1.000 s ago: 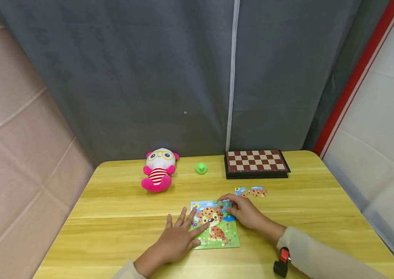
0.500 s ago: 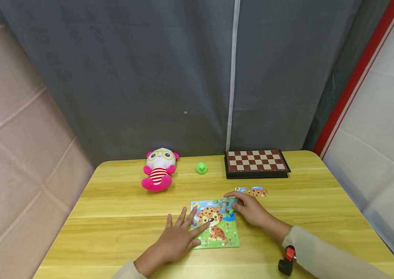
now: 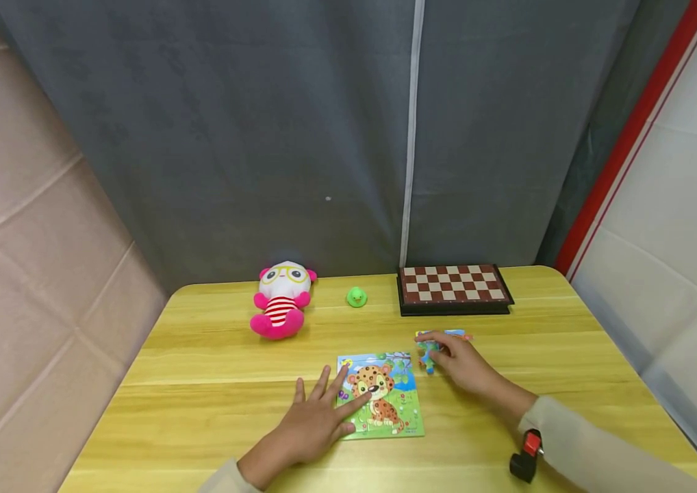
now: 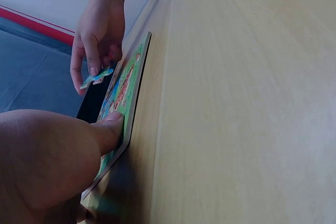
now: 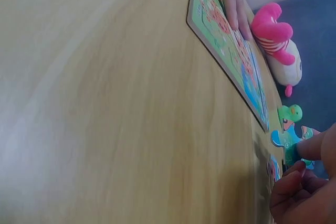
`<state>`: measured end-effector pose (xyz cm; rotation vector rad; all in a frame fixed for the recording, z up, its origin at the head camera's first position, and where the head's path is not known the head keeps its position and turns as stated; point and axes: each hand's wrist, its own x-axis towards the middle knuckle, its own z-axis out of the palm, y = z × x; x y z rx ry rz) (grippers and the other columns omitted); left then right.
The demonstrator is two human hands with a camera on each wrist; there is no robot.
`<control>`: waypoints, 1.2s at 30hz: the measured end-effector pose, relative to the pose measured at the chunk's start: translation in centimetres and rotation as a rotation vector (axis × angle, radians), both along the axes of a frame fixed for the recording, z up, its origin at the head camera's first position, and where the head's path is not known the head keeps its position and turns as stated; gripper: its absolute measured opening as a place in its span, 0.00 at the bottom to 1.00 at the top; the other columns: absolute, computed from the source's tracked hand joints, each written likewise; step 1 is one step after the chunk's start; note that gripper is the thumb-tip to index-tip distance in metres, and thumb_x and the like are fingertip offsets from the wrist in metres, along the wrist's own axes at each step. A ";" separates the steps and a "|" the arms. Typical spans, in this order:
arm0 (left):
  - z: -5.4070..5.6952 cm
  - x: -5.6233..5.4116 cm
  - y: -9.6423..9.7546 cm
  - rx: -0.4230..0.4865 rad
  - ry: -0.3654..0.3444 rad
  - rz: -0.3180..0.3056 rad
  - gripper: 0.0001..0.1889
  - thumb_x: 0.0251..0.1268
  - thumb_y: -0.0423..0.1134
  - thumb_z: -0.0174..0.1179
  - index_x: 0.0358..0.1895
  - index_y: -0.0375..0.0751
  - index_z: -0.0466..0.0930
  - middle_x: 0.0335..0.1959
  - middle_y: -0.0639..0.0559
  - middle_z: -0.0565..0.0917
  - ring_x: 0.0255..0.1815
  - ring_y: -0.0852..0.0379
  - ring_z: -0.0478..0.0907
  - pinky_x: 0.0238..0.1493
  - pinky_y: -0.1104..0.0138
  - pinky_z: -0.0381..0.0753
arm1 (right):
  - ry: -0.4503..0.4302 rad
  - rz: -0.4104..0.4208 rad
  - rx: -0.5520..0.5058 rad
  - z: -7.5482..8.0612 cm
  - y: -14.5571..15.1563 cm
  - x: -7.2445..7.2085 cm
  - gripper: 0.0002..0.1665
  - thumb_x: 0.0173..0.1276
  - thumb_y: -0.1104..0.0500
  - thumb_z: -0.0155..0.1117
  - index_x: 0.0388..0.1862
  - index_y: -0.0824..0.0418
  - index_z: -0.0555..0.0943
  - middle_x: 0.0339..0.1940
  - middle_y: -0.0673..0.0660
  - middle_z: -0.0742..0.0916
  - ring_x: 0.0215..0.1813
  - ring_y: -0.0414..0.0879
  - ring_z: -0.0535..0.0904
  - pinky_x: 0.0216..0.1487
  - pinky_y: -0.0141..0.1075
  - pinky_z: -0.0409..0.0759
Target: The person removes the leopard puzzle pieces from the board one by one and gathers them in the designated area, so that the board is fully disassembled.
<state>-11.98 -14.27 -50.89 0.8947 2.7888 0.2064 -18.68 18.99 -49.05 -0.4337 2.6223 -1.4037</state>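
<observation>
A square jigsaw puzzle (image 3: 385,411) with a cartoon leopard lies on the table. My left hand (image 3: 314,424) rests with spread fingers on its left side; in the left wrist view the thumb presses on its face. Just right of the board, my right hand (image 3: 462,363) pinches a blue and green puzzle piece (image 3: 428,356) between thumb and fingers. The right wrist view shows the held puzzle piece (image 5: 287,142) raised off the table. Behind that hand lie loose puzzle pieces (image 3: 458,333), partly covered by it.
A dark-edged chessboard box (image 3: 454,291) stands at the back right of the wooden table (image 3: 213,383). A small green duck toy (image 3: 357,297) and a pink and white plush panda (image 3: 281,301) sit further left. A grey curtain (image 3: 262,137) hangs behind.
My right hand has moved right, off the puzzle's upper right corner, carrying the pinched piece toward the loose pieces. The left hand has stayed in place.
</observation>
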 end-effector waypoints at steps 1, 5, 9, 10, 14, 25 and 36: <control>0.0 0.0 0.0 0.000 0.001 0.000 0.29 0.81 0.63 0.41 0.81 0.81 0.49 0.87 0.46 0.40 0.84 0.31 0.40 0.67 0.20 0.48 | 0.004 -0.002 0.004 0.1 0.2 -0.1 0.20 0.79 0.66 0.57 0.66 0.60 0.80 0.39 0.55 0.84 0.33 0.46 0.71 0.34 0.33 0.72; 0.1 0.1 0.0 0.000 0.004 -0.003 0.29 0.81 0.63 0.41 0.81 0.81 0.49 0.87 0.45 0.40 0.84 0.31 0.40 0.67 0.20 0.49 | 0.002 -0.024 0.022 0.1 1.0 -0.2 0.19 0.79 0.65 0.57 0.65 0.58 0.81 0.43 0.57 0.86 0.37 0.48 0.74 0.38 0.36 0.74; 0.1 0.1 0.0 0.000 0.005 -0.006 0.29 0.81 0.63 0.41 0.81 0.81 0.49 0.87 0.45 0.40 0.84 0.31 0.40 0.67 0.21 0.49 | -0.002 -0.046 0.040 -0.1 2.0 -0.4 0.19 0.80 0.65 0.56 0.65 0.58 0.81 0.52 0.58 0.86 0.46 0.49 0.78 0.44 0.40 0.76; 0.0 0.1 0.0 0.000 0.004 -0.005 0.29 0.81 0.63 0.41 0.81 0.81 0.49 0.87 0.45 0.39 0.84 0.31 0.40 0.67 0.21 0.49 | -0.005 -0.051 0.044 -0.1 2.2 -0.5 0.19 0.80 0.65 0.56 0.65 0.57 0.81 0.53 0.58 0.86 0.46 0.49 0.78 0.44 0.40 0.76; 0.1 0.1 0.0 0.000 -0.001 -0.005 0.29 0.81 0.63 0.41 0.81 0.81 0.49 0.87 0.45 0.39 0.84 0.31 0.41 0.67 0.21 0.49 | -0.007 -0.067 0.057 -0.3 3.2 -0.7 0.19 0.81 0.65 0.55 0.66 0.58 0.81 0.50 0.58 0.85 0.41 0.50 0.75 0.43 0.41 0.76; 0.3 0.1 0.0 -0.001 0.005 -0.006 0.29 0.81 0.62 0.42 0.81 0.81 0.49 0.86 0.44 0.40 0.83 0.30 0.42 0.67 0.20 0.49 | 0.015 -0.098 0.106 0.2 5.7 -0.6 0.19 0.81 0.66 0.54 0.66 0.58 0.80 0.61 0.65 0.84 0.60 0.63 0.79 0.57 0.57 0.79; 0.3 0.2 0.0 0.003 0.006 -0.004 0.29 0.81 0.62 0.42 0.81 0.81 0.49 0.87 0.45 0.41 0.84 0.30 0.41 0.67 0.20 0.49 | 0.052 -0.114 0.157 0.1 8.5 -1.1 0.19 0.81 0.66 0.54 0.66 0.61 0.79 0.63 0.69 0.83 0.61 0.65 0.79 0.56 0.58 0.80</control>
